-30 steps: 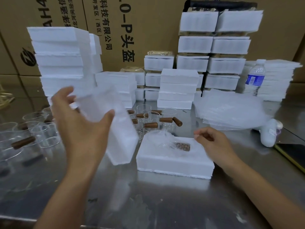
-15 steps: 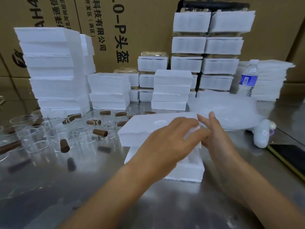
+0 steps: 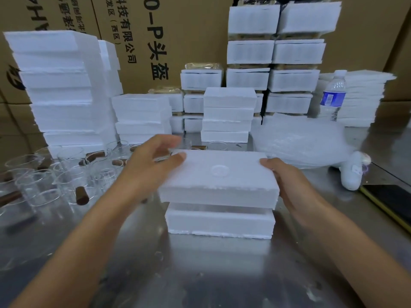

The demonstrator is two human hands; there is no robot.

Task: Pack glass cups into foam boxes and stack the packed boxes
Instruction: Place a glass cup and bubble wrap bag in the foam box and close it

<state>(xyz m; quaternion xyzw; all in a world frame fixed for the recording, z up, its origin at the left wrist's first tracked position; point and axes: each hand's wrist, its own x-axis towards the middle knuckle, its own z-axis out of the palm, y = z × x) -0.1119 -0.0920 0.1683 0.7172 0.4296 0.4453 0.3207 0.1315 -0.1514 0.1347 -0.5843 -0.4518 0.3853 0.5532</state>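
- Foam lid (image 3: 219,181), gripped at both ends by left hand (image 3: 155,167) and right hand (image 3: 289,183), thumbs on top, hangs level for a square fit.
- Foam base (image 3: 220,222) sits mid bench (image 3: 200,274); a gap shows the lid unseated.
- Glass cups (image 3: 66,174) wait toward the left edge.

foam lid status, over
Left grip and right grip hold foam lid by its ends. Lid over foam base, gap showing, not seated. Nothing blocking seen.

The cardboard carton (image 3: 189,41) behind the stacks carries black print running down its face: "有限公司", beside it a smaller "(西区)", and larger "-P头盔", cut off at the top edge. The blue label on the water bottle (image 3: 333,94) and the round stamp on the foam lid (image 3: 219,172) are too blurred to read.
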